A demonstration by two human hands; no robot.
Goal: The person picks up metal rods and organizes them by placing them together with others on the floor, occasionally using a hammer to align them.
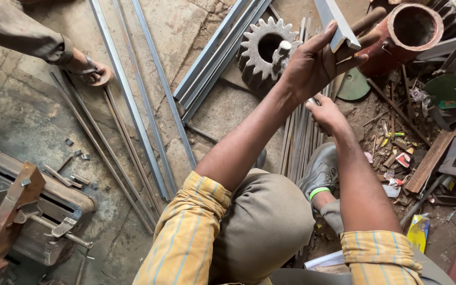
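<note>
Left hand grips a grey angle bar, long axis toward twelve o'clock; right hand, at six o'clock below, closes on a thin rod; gear at nine o'clock.

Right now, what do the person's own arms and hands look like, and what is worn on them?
Both arms wear yellow sleeves with thin checked stripes, rolled up above the elbows, so the forearms are bare. The left hand and the right hand are bare too: no gloves. No ring, watch or bracelet shows on either wrist.
</note>
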